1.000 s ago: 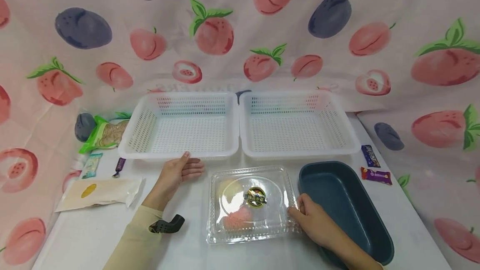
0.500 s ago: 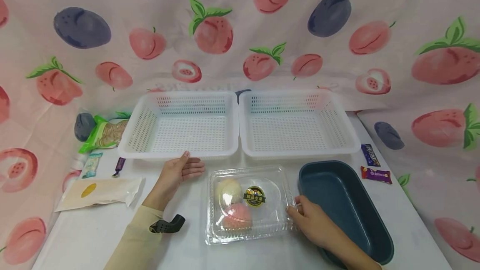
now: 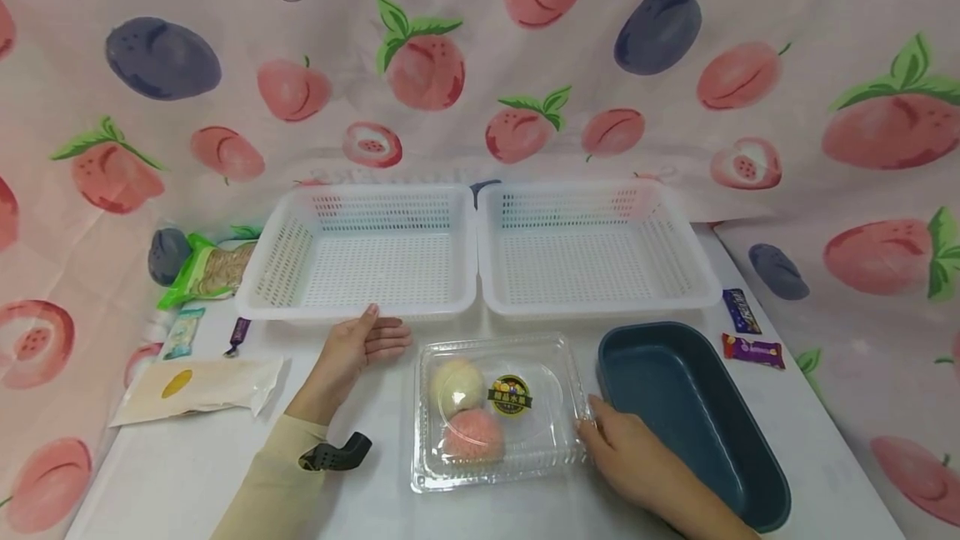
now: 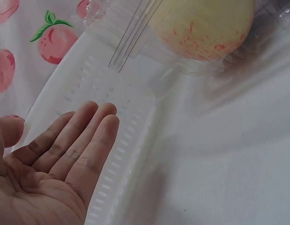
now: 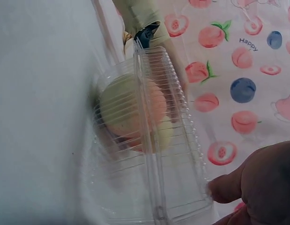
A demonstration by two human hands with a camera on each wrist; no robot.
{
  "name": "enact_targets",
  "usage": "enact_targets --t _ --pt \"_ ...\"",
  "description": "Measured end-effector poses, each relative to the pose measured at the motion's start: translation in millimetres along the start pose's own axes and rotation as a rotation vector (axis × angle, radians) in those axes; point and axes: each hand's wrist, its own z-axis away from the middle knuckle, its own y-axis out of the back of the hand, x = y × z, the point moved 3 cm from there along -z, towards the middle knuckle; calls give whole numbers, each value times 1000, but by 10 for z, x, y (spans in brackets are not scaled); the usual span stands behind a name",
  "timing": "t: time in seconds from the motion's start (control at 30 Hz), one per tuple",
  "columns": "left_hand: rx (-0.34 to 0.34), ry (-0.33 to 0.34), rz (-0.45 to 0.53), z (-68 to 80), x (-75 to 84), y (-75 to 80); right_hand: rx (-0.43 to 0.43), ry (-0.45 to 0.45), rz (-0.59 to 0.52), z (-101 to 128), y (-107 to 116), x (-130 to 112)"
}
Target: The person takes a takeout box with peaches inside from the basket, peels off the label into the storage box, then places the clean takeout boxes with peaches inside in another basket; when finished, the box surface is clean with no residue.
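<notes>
Two pastries (image 3: 465,407) blurred thru clamshell lid (image 3: 540,357).

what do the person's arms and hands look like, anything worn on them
The left hand is bare, and its forearm wears a pale beige long sleeve with a black clip-like device strapped at the wrist. The right hand is bare, no sleeve showing on its forearm. No rings or gloves visible.

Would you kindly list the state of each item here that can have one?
Clear clamshell box: lid down, two round cakes inside.
Left white basket: empty.
Right white basket: empty.
Blue tub: empty.
Left hand: open, at the left basket's rim.
Right hand: fingertips on the box's right edge.
</notes>
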Motion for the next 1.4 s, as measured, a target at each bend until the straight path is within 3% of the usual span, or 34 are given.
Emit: enact_targets --t 0.2,0.37,0.67,0.83,1.0,1.4 --pt "33 0 -15 59 45 -35 48 -12 9 6 134 -43" --pt "114 18 -89 177 122 -66 107 22 -1 3 269 -58" --pt "268 -22 -210 526 323 -120 272 114 31 -61 548 -133" --pt "259 -20 -262 702 344 -167 323 153 23 -136 682 -233" --pt "212 -6 -267 837 254 -227 336 183 19 -223 765 -375" --pt "170 57 -312 1022 -74 -462 240 250 67 -385 660 -772"
